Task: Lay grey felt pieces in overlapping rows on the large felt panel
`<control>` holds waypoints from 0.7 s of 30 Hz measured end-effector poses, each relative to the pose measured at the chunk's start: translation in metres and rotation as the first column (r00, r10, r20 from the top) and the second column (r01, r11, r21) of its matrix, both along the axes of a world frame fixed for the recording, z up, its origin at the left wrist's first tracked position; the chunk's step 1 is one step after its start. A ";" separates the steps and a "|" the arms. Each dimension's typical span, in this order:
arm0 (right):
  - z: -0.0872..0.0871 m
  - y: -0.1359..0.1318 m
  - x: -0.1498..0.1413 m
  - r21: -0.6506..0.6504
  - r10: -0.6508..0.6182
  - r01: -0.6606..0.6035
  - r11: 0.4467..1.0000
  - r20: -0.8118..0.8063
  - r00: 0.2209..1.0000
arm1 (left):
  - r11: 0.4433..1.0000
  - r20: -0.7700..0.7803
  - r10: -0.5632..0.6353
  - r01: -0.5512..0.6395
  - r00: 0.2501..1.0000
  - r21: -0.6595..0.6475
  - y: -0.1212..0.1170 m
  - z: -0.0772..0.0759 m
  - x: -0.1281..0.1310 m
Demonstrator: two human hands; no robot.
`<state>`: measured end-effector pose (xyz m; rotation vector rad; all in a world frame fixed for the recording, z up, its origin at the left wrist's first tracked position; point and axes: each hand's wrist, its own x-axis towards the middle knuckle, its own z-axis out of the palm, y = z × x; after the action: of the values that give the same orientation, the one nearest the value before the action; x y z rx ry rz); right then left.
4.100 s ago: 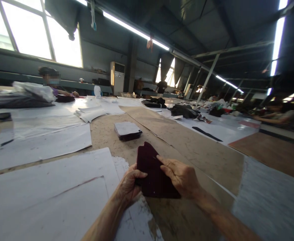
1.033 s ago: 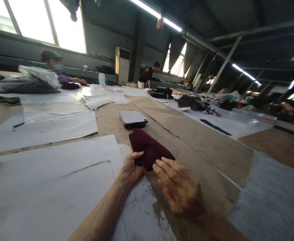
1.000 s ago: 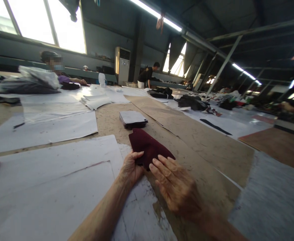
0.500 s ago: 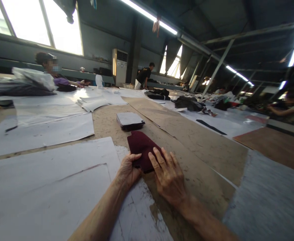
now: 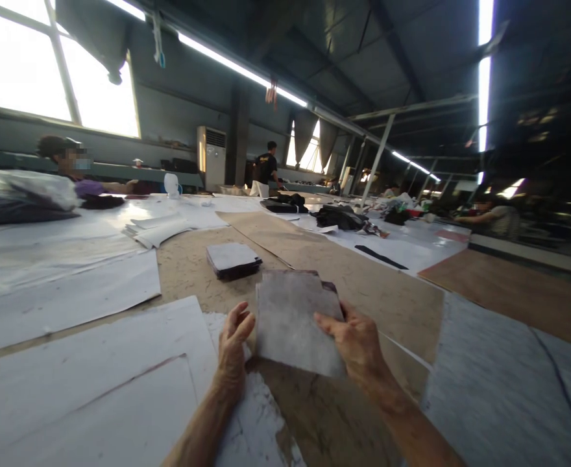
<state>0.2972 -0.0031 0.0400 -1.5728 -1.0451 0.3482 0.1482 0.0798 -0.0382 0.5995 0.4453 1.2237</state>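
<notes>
My right hand (image 5: 361,337) grips a stack of cut fabric pieces (image 5: 295,321) at its right edge, thumb across the face towards me. That face is pale grey, and dark maroon shows along the top edge and the notched corner. Beside the stack's left edge is my left hand (image 5: 234,344), its fingers apart and slightly bent, gripping nothing; whether it touches the edge I cannot tell. Just beyond, on the brown paper (image 5: 193,279), lies another squarish stack of fabric pieces (image 5: 231,258), light on top and dark at the sides.
White paper sheets (image 5: 95,383) cover the left of the table. A grey fabric sheet (image 5: 499,370) and a brown board (image 5: 514,288) lie on the right. Dark cloth piles (image 5: 344,217) sit farther back. Co-workers are at the far left, the back (image 5: 265,168) and the right.
The stack has turned from its maroon side to its pale grey side. My right hand now grips its right edge, while my left hand has let go. The view has shifted right and up.
</notes>
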 end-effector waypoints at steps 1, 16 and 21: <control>0.003 -0.003 0.003 -0.032 0.035 -0.043 0.999 -0.210 0.977 | 0.999 -0.004 -0.046 0.046 0.999 0.012 -0.002 0.001 0.001; 0.022 -0.081 0.078 -0.025 0.019 -0.026 0.999 -0.249 0.968 | 0.972 -0.220 -0.220 0.232 0.950 0.029 0.000 -0.006 0.015; 0.002 -0.052 0.062 -0.173 0.053 -0.079 0.982 -0.151 0.987 | 0.977 -0.324 -0.163 0.198 0.932 0.080 -0.002 -0.006 0.016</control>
<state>0.3590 -0.0554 0.0419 -1.6468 -0.9756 0.6084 0.1641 0.0778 -0.0438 0.9204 0.5789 0.9824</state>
